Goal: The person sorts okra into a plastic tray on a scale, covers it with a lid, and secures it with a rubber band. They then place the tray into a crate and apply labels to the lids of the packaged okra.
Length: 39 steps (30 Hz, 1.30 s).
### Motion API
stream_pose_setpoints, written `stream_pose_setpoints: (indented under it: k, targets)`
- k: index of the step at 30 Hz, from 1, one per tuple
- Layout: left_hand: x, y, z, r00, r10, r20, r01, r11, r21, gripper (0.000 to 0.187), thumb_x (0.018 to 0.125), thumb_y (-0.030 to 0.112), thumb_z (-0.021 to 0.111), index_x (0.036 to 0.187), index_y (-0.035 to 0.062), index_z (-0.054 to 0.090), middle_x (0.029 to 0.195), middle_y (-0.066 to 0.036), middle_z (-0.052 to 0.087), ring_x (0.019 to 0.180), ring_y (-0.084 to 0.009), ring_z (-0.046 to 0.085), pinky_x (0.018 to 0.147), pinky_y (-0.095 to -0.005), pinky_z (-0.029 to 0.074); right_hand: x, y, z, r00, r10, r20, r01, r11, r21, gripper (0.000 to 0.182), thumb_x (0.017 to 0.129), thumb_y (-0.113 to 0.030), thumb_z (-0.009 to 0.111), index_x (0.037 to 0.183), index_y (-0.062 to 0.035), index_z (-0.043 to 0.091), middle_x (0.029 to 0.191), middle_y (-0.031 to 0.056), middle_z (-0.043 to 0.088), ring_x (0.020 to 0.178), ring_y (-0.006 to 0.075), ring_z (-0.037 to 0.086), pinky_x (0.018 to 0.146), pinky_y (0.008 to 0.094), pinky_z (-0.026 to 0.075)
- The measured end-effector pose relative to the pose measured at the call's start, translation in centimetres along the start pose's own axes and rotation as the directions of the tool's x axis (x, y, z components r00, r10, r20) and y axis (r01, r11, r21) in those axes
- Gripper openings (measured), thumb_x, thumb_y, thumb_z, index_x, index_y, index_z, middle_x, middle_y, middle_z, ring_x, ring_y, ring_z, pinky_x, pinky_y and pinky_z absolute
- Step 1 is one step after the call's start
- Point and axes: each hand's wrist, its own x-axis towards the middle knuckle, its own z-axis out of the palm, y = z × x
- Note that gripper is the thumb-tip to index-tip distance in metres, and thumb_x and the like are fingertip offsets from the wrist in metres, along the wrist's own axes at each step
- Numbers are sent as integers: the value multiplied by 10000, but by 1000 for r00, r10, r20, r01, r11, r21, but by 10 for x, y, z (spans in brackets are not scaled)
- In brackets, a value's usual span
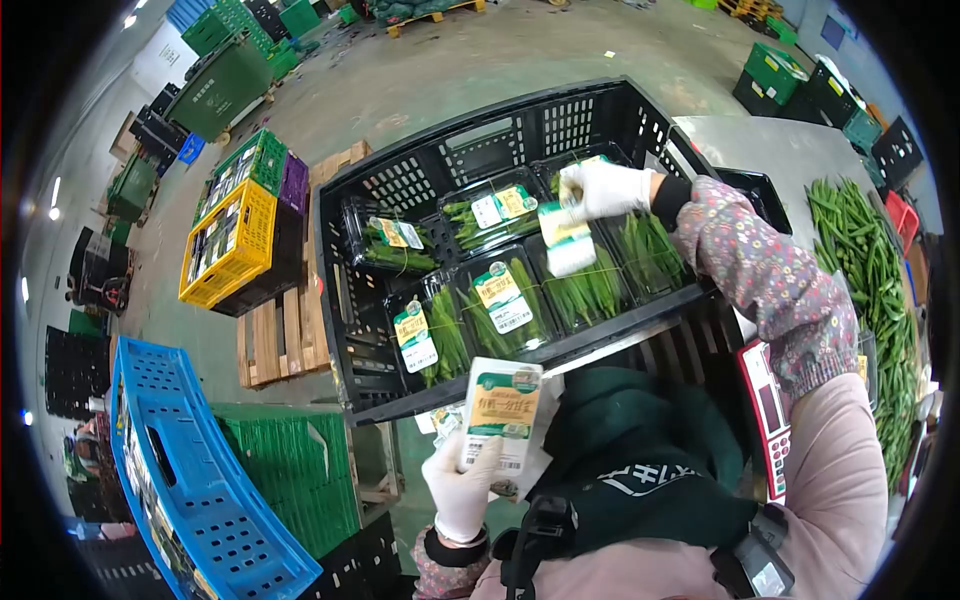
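In my white-gloved left hand (462, 490) is a stack of printed labels (503, 412), gripped at its lower left edge with the thumb across the front. My right hand (608, 190), also gloved, pinches a single label (567, 238) by its top edge. That label hangs over a clear tray of green vegetables (583, 292) in the black crate (540, 352). Labelled packs stand around it, among them one at front left (431, 335), one at front middle (505, 303) and one at the back (492, 212). A pack at front right (650, 248) shows no label.
A red-and-white scale (770, 420) stands close by my right arm. Loose long green pods (862, 290) are heaped on the metal table (745, 145) at right. At left are a blue crate (200, 460), a yellow crate (232, 245) and a wooden pallet (290, 335).
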Motion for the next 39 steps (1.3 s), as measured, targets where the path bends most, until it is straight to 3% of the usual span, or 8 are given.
stream_pose_setpoints:
  k: [9,11,14,17,27,33,34,39]
  targets:
    - [8,0,9,996,70,-55,-71,997,-9,183,884,23,721,1048,-55,700,900,-67,724,761,-93,642,685,-257,519,8,23,60,935,169,311,-68,948,-310,685,652,-466,874,1108,-12,638,1033,168,708,960,351,675,849,441,520]
    - [10,-2,11,993,106,-61,-109,993,-39,199,916,53,698,1083,-49,656,941,-46,704,794,-72,604,721,-245,497,8,15,52,997,-73,-27,38,756,-653,606,681,-365,857,1119,-17,623,1005,155,698,946,352,672,843,441,520]
    - [17,-14,11,970,242,-34,-241,970,17,222,921,29,686,1124,-51,645,981,-51,701,838,-73,603,758,-238,489,2,-42,23,982,-46,-182,40,999,-36,465,802,-341,794,1107,-32,629,971,103,698,865,255,680,772,374,543]
    - [15,-7,15,987,158,-41,-158,987,-8,218,921,7,675,1129,-51,646,995,-53,698,863,-79,604,785,-238,486,-37,-117,7,966,-259,24,176,719,673,488,865,-432,753,1110,-25,643,958,74,711,863,154,665,772,307,539]
    - [12,15,3,980,184,77,-174,978,-117,347,877,-2,707,1213,-55,640,1045,-70,696,902,-119,625,838,-272,507,-125,-191,56,842,-514,-165,539,807,240,567,938,-273,623,1416,-174,335,669,114,615,557,304,645,490,385,508]
    - [8,10,23,994,104,-40,-110,972,-207,187,852,-11,741,1032,-49,711,884,-30,712,757,-62,599,680,-228,486,-126,-172,52,824,-445,-351,520,839,159,123,880,-217,621,862,-95,631,719,91,616,658,308,656,579,396,533]
    - [6,7,24,989,145,-26,-147,977,-152,186,848,-9,745,1027,-47,713,865,-29,709,734,-58,594,661,-227,483,-117,-156,43,754,-588,-293,500,803,-324,112,873,-191,608,843,-85,621,726,98,602,641,306,643,576,390,534]
    - [-2,18,20,998,43,39,-43,999,8,152,848,-2,746,993,-44,724,799,-35,721,668,-49,594,611,-227,482,-57,-35,-57,911,-70,-406,93,995,36,367,890,-399,693,866,-33,692,777,148,686,700,283,667,641,373,516]
